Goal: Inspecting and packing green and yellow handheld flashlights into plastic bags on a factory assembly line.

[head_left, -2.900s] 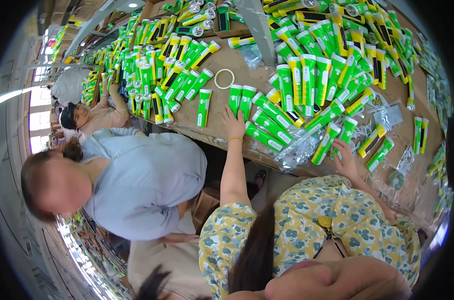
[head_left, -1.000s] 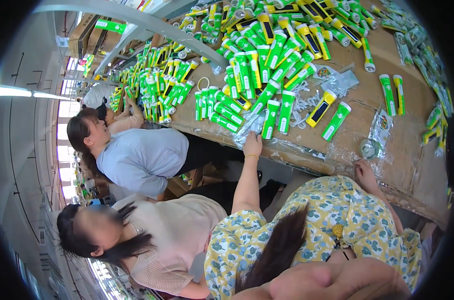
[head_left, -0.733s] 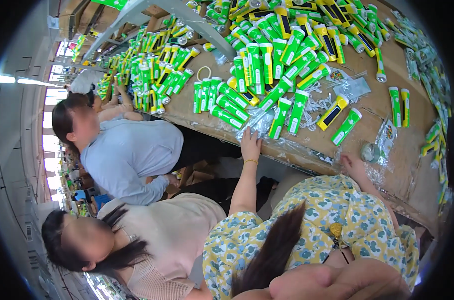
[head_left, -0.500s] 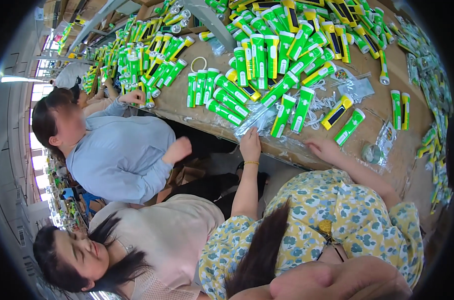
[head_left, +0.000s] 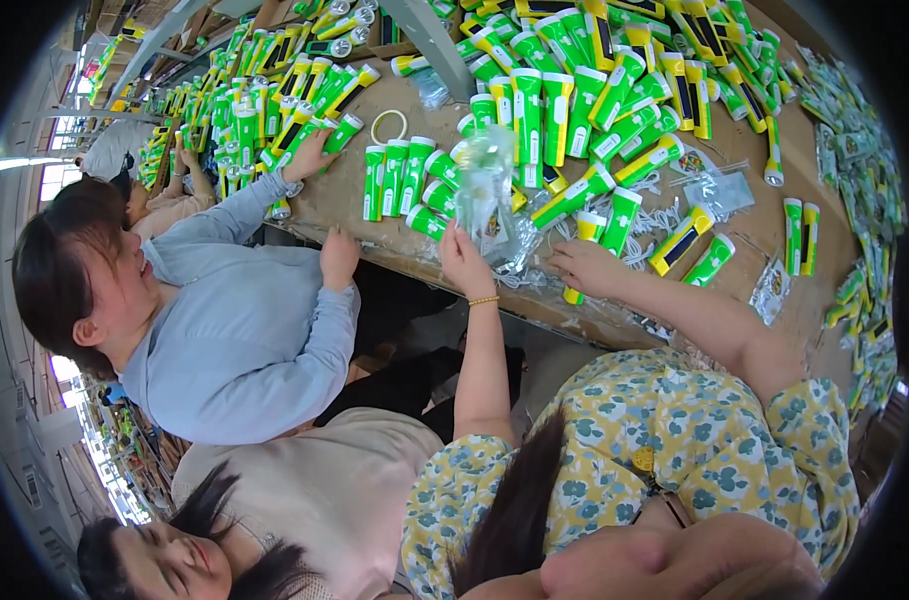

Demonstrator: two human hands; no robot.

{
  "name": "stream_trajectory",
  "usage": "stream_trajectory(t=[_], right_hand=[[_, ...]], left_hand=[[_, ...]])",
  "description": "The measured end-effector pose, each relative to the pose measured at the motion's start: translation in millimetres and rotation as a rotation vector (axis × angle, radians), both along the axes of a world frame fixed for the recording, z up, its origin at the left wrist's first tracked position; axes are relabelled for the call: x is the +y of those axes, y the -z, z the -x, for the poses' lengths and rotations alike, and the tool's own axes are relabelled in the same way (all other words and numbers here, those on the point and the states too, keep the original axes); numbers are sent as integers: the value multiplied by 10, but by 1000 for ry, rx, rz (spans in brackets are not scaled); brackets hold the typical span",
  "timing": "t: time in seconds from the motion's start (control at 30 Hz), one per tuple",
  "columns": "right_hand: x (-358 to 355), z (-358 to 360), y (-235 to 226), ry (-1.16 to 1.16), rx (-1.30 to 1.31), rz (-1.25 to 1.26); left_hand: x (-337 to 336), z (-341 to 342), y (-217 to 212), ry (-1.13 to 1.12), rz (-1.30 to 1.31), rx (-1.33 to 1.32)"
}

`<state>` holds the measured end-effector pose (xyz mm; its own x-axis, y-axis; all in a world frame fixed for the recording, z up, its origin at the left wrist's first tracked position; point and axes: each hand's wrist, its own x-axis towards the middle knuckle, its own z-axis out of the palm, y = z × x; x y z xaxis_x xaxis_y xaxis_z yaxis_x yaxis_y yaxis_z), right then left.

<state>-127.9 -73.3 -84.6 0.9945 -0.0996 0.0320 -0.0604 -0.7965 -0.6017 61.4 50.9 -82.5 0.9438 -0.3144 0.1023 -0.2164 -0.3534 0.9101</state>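
With the left hand [head_left: 464,260] pinching a clear plastic bag [head_left: 486,178] above the table's [head_left: 764,235] near edge, and the right hand [head_left: 586,270] over a flashlight [head_left: 590,226], grip indeterminable, bagged flashlights [head_left: 859,150] line the right edge; loose flashlights [head_left: 527,110] remain unbagged.

A broad surface [head_left: 754,235], topped with brown cardboard and ragged along its near edge, curves across the right half of the view. A grey metal post [head_left: 429,45] slants up at its far side, and a second grey beam [head_left: 159,50] crosses the upper left. Bright windows [head_left: 56,180] line the far left beside a white strip light [head_left: 26,163]. Grey floor [head_left: 554,355] shows below the surface, in shadow.
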Motion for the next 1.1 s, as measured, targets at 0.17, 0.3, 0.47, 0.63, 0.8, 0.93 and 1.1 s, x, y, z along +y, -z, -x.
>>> stream_trajectory(t=[0.17, 0.3, 0.47, 0.63, 0.8, 0.93, 1.1], right_hand=[[-90, -131, -210, 237, 138, -447], [-154, -218, -104, 770, 389, -1293], [-117, -144, -1, 774, 365, -1286], [-28, 115, 96, 581, 224, -674], [198, 495, -89, 409, 267, -713], [127, 1140, -115, 426, 258, -683], [42, 1791, 3, 708, 346, -829]], left_hand=[[-69, 208, 60, -117, 736, 1003], [-77, 514, 196, -100, 888, 1254], [220, 710, 400, -117, 284, 1108], [336, 809, 484, 16, 48, 767], [403, 702, 539, -3, 93, 722], [370, 732, 342, -91, 154, 818], [450, 672, 226, -215, 174, 794]])
